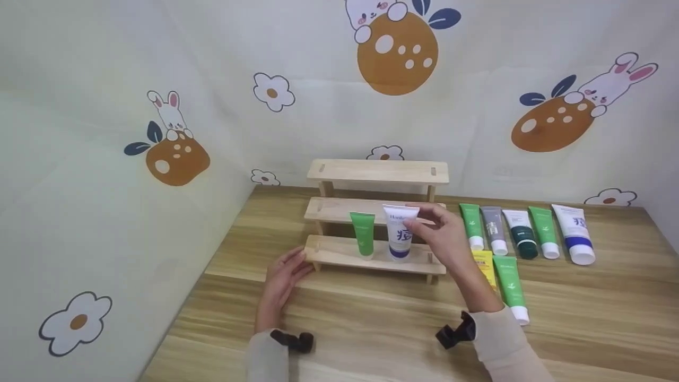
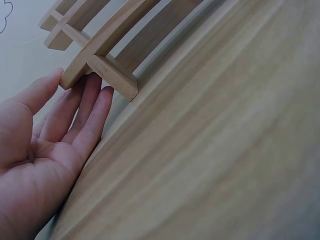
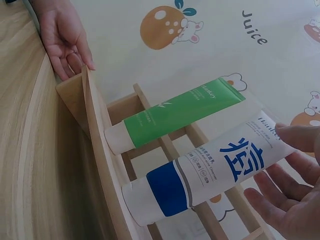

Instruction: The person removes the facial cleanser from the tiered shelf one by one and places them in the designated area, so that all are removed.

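My right hand (image 1: 448,236) pinches a white squeeze tube with a blue band (image 1: 400,233) near its flat top end. The tube stands cap down on the lowest step of a three-tier wooden display rack (image 1: 377,171). Just left of it, a green squeeze tube (image 3: 185,112) stands upright on the same step, apart from the white one. At that step's left end, my left hand (image 2: 55,135) holds the rack's corner, thumb at the edge and fingers underneath. In the right wrist view the thumb lies on the white tube's printed face, with the other fingers behind it.
Right of the rack, several tubes lie on the wood-grain table (image 1: 610,318): a grey tube (image 1: 493,228), a white and dark green tube (image 1: 520,233), a large white tube (image 1: 574,233), a yellow one (image 1: 484,268) and green ones (image 1: 510,284). A printed cloth (image 1: 318,127) hangs behind.
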{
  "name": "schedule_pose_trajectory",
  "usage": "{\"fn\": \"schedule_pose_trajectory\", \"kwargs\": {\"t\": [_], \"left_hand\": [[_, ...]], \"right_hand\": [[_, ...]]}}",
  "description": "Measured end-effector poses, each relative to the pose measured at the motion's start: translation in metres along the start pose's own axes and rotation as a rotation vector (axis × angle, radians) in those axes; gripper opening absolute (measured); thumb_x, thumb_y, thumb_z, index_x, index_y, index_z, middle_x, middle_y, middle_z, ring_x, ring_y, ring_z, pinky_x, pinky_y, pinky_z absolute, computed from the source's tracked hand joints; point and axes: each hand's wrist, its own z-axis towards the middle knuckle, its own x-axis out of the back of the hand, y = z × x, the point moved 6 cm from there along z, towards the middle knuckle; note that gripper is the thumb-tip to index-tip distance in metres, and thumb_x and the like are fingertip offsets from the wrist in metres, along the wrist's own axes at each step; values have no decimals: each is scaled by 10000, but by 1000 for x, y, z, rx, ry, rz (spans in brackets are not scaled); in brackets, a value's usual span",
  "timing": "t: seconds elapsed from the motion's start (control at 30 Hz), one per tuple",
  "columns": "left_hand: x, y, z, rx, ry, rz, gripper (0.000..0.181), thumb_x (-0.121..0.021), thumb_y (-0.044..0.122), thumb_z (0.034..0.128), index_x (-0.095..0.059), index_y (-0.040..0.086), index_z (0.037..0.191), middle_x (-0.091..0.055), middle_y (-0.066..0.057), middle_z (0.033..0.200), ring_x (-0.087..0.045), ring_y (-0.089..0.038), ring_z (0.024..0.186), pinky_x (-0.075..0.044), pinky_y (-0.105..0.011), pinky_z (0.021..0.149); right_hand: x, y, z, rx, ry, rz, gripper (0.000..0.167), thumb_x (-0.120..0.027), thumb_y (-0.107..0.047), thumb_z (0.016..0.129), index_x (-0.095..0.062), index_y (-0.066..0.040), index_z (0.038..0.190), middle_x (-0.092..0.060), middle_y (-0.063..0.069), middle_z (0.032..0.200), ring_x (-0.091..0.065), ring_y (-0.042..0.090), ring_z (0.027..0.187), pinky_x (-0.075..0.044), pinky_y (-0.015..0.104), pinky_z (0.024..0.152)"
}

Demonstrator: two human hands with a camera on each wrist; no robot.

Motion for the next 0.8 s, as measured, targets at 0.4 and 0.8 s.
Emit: {"fn": "schedule_pose_trajectory", "kwargs": {"t": [0.4,0.8], "left_hand": [[0,-1,1,11,15,11,460,-599,72,993,-458,-115,1389,-655,-136,1212,-697,-191,1024,-599,-370,998],[0,0,1,3,6,0,466,-598,67,992,-448,-121,1391,-681,-88,1150,-705,-183,997,-605,-354,982]], "right_hand": [[3,9,4,-54,-5,-70,385,-757,-232,904,-655,-52,1229,-662,150,1265,-626,267,1197,-570,344,1016],[-1,16,7,-46,-54,-103,369,-795,-190,865,-675,-36,1179,-697,161,1223,-665,255,1135,-553,370,1034]]}}
